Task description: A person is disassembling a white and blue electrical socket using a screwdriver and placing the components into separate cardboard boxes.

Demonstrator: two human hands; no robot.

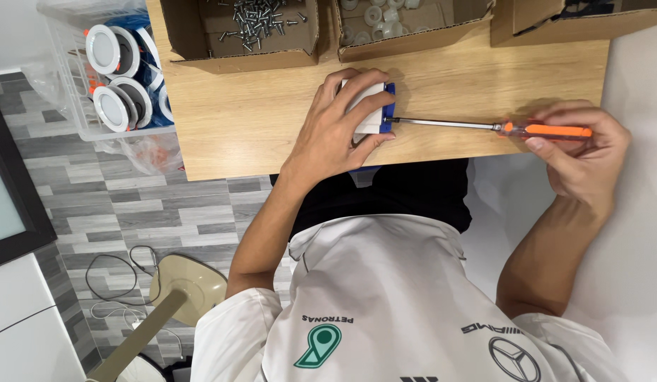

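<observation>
My left hand (342, 124) grips a small white box-shaped part with a blue end (374, 110), pressing it down on the wooden table (243, 120). My right hand (583, 152) holds a screwdriver with an orange handle (548, 130). Its long metal shaft runs left and its tip meets the blue end of the part. My fingers cover most of the part's left side.
Open cardboard boxes line the table's far edge: one with several screws (254, 21), one with white plastic rings (374, 21), a third at the right (555, 18). A clear bin of round white lamps (116, 71) stands left of the table. A lamp base and cables (180, 283) lie on the floor.
</observation>
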